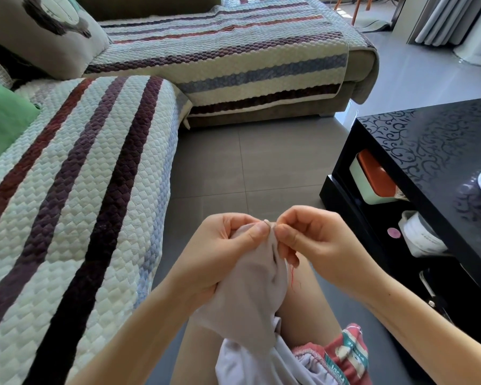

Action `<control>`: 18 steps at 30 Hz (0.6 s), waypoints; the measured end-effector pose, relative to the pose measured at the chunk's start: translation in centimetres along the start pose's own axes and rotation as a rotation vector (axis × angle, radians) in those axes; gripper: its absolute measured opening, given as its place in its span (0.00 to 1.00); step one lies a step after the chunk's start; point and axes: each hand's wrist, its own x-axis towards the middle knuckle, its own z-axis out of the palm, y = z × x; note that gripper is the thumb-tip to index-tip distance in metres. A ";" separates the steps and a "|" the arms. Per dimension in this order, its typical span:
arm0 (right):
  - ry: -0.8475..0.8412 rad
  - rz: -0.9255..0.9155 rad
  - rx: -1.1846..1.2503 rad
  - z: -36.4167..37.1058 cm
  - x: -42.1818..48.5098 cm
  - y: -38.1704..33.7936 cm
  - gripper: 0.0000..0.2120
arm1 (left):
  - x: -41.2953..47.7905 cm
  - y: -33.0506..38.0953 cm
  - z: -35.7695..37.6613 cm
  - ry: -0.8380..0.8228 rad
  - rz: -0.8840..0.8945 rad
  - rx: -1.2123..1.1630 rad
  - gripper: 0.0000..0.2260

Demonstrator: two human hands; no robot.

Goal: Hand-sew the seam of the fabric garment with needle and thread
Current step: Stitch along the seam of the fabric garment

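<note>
"Two hands are working just left of the table (428,140). What are they doing?"

"The left hand (228,245) is gripping the cloth (250,290), bunching it up. The right hand (311,234) is pinching at the top edge. The needle (266,222) is looking tiny there, so I am guessing it is holding that."

"Where is the thread (292,276) going?"

"It is hanging down red, under the right hand."

"What could be going wrong?"

"The thread is dangling loose, so it could be tangling. The hands are sitting very close, so the needle could be poking one."
</note>
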 end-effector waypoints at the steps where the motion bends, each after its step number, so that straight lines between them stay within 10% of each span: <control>1: 0.050 -0.048 -0.079 0.0 0.1 0.0 0.07 | 0.1 0.0 0.1 0.022 0.014 0.019 0.14; 9: 0.253 -0.655 -0.866 -0.3 0.4 0.4 0.08 | 0.3 -0.1 0.2 0.010 0.078 0.111 0.08; 18: 0.204 -0.613 -0.604 0.5 -0.2 0.9 0.08 | 0.1 -0.3 -0.2 -0.037 0.089 0.046 0.07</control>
